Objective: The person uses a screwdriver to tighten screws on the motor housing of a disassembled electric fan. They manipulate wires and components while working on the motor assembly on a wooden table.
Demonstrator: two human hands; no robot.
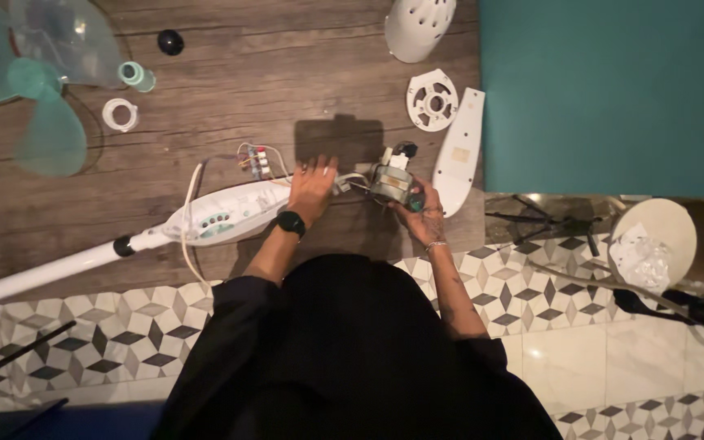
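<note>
Hands: left presses white fan housing; right grips motor.

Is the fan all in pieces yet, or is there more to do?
Mostly apart: the blades, round white cover and flat white panel lie loose. The right hand holds the motor; the left hand rests on the fan body. Wires still join them.

The white fan housing with control buttons lies flat on its pole at nine o'clock; the metal motor, wired to it, sits toward three o'clock.
</note>
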